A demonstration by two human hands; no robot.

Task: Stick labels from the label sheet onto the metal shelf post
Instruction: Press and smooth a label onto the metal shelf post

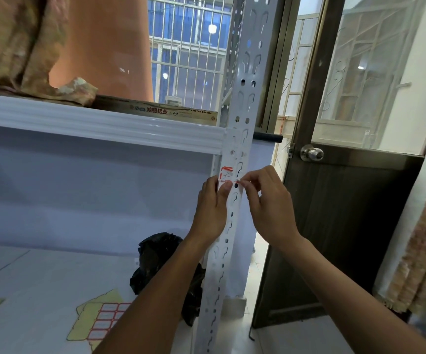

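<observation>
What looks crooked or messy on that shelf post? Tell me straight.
The labels already on the metal shelf post, just above the left hand, look creased and askew, red borders broken. The right hand pinches another at the post.

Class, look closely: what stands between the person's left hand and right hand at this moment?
In the head view, the metal shelf post runs between the left hand and right hand, with a red-edged label pressed on it at the fingertips.
</observation>
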